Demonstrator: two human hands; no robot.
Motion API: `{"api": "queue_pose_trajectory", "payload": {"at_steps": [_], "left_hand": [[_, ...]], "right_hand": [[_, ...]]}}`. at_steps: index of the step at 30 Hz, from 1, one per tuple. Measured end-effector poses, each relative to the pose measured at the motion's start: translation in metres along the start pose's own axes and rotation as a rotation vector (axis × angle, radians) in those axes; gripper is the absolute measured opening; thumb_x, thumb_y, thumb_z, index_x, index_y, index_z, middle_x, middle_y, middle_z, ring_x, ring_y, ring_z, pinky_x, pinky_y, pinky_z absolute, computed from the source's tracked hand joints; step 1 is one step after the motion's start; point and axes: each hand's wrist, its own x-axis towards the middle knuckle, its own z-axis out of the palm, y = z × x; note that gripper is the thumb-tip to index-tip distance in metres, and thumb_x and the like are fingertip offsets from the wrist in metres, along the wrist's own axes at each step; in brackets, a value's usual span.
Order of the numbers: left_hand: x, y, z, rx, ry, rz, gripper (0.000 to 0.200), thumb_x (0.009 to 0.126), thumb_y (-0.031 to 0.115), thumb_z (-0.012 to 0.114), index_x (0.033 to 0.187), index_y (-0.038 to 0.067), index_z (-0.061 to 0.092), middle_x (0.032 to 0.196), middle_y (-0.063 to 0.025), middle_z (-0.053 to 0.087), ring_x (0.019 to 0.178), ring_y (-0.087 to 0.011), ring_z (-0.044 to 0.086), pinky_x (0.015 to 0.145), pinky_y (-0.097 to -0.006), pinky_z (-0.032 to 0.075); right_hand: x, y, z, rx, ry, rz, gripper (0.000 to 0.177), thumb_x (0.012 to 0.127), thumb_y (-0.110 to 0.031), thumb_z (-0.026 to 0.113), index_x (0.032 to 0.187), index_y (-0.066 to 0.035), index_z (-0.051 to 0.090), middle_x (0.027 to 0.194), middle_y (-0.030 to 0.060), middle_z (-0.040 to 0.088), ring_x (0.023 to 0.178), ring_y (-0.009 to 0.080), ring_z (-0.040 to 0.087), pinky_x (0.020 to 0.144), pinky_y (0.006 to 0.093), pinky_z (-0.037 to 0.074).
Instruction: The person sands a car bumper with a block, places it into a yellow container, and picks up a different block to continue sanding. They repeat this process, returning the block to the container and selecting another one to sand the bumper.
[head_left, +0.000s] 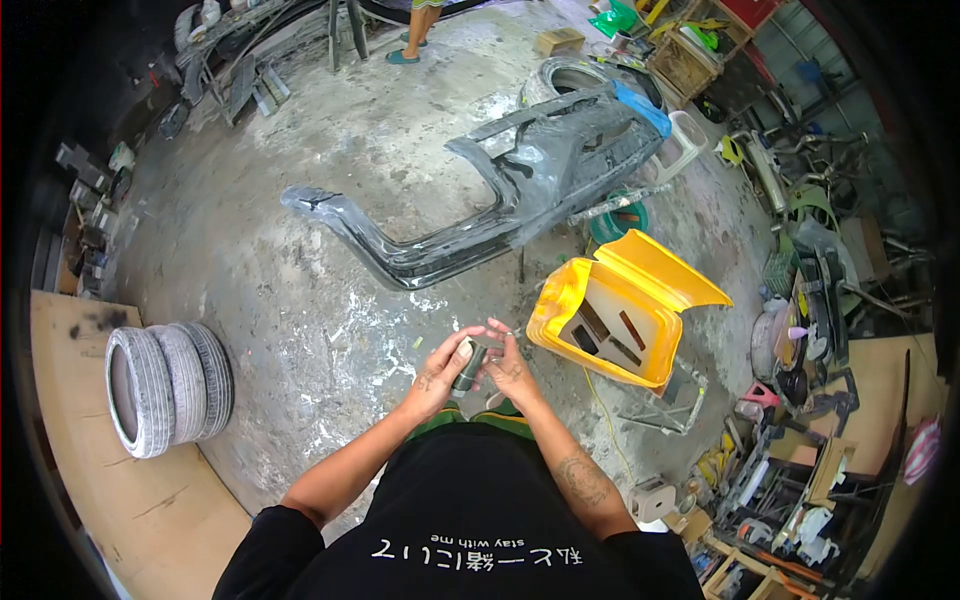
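My left hand [436,372] is closed around a small dark grey-green piece [469,366], shaped like a block or a folded pad, in front of my waist. On its right side my right hand [511,370] has its fingers curled in close, thumb and fingertips bent together. What the right fingers pinch is too small to make out. Just right of my hands is a yellow cut-open plastic jerrycan [548,325], with several dark and reddish-brown strips [594,319] inside. Ahead lies a large grey-black car bumper [560,165], apart from both hands.
Several tyres [178,385] stand on a wooden board [75,400] at left. A metal stand [680,400] shows below the jerrycan. Behind the bumper are a white chair [685,140] and a green tub [618,222]. Car parts and clutter line the right side. Another person's legs [420,25] are at the far end.
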Motion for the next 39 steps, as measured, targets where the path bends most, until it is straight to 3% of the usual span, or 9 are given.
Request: {"api": "queue_pose_trajectory", "payload": {"at_steps": [4,11,17,21,29,31,33,34,39], "left_hand": [[-0.004,-0.001,-0.004,0.111,0.025,-0.049,0.044,0.107,0.035,0.048,0.145,0.012,0.048,0.107,-0.0081,0.067,0.074,-0.0126,0.061,0.066,-0.0293,0.054],[0.012,-0.021,-0.012,0.088,-0.025,-0.167,0.042,0.106,0.035,0.051,0.142,0.014,0.049,0.120,-0.0085,0.060,0.091,-0.0130,0.060,0.067,-0.0290,0.054],[0.043,-0.074,-0.046,0.312,0.321,-0.115,0.058,0.098,0.041,0.064,0.142,0.007,0.047,0.131,-0.0140,0.057,0.121,-0.0196,0.053,0.103,-0.0338,0.041],[0.034,-0.079,-0.069,0.468,0.524,-0.069,0.049,0.100,0.041,0.062,0.133,0.006,0.056,0.108,-0.0038,0.060,0.090,-0.0103,0.053,0.078,-0.0255,0.044],[0.004,-0.071,-0.076,0.543,0.742,-0.212,0.060,0.097,0.048,0.063,0.125,-0.005,0.059,0.107,-0.0078,0.063,0.094,-0.0137,0.056,0.082,-0.0291,0.047],[-0.005,-0.088,-0.082,0.542,0.808,-0.184,0.083,0.097,0.051,0.062,0.146,-0.011,0.038,0.132,-0.0202,0.058,0.118,-0.0240,0.056,0.103,-0.0327,0.042],[-0.010,-0.089,-0.073,0.599,0.846,-0.265,0.066,0.099,0.049,0.059,0.139,-0.002,0.049,0.129,-0.0106,0.058,0.117,-0.0203,0.054,0.100,-0.0338,0.044],[-0.013,-0.103,-0.095,0.517,0.760,-0.290,0.088,0.096,0.051,0.063,0.150,-0.011,0.031,0.146,-0.0205,0.048,0.130,-0.0256,0.049,0.111,-0.0354,0.036],[-0.017,-0.102,-0.079,0.566,0.695,-0.235,0.072,0.098,0.049,0.061,0.142,-0.006,0.045,0.116,-0.0082,0.059,0.105,-0.0165,0.052,0.097,-0.0294,0.042]], "right_hand": [[0.001,0.023,0.003,-0.104,0.070,-0.064,0.103,0.076,-0.058,0.081,0.150,-0.007,0.032,0.142,0.0155,0.041,0.121,0.0272,0.052,0.099,0.0382,0.048],[-0.003,0.026,-0.022,-0.245,0.196,0.086,0.089,0.077,-0.048,0.085,0.142,-0.004,0.044,0.135,0.0156,0.047,0.113,0.0241,0.057,0.092,0.0370,0.052],[0.017,0.036,-0.146,-0.171,0.515,-0.028,0.036,0.083,-0.032,0.083,0.098,-0.002,0.071,0.083,0.0060,0.070,0.077,0.0163,0.065,0.076,0.0327,0.054],[0.038,0.063,-0.240,-0.508,0.604,0.208,0.040,0.091,-0.041,0.074,0.096,-0.001,0.070,0.080,0.0048,0.070,0.073,0.0116,0.063,0.070,0.0272,0.052],[0.080,0.177,-0.296,-0.118,0.287,0.619,0.050,0.089,-0.051,0.068,0.085,-0.002,0.074,0.081,0.0152,0.074,0.073,0.0241,0.071,0.071,0.0377,0.056],[0.080,0.192,-0.294,-0.745,0.272,0.521,0.059,0.089,-0.057,0.063,0.097,0.000,0.075,0.097,0.0219,0.074,0.087,0.0362,0.071,0.077,0.0474,0.055],[0.086,0.193,-0.289,-0.721,0.163,0.584,0.059,0.086,-0.058,0.062,0.096,-0.002,0.076,0.102,0.0253,0.072,0.096,0.0434,0.068,0.085,0.0518,0.053],[0.087,0.207,-0.285,-0.773,0.190,0.513,0.051,0.084,-0.047,0.064,0.098,0.002,0.074,0.102,0.0288,0.070,0.097,0.0429,0.069,0.087,0.0504,0.053],[0.083,0.230,-0.280,-0.632,0.364,0.503,0.044,0.079,-0.032,0.065,0.096,0.008,0.072,0.100,0.0335,0.067,0.099,0.0439,0.068,0.090,0.0492,0.054]]}}
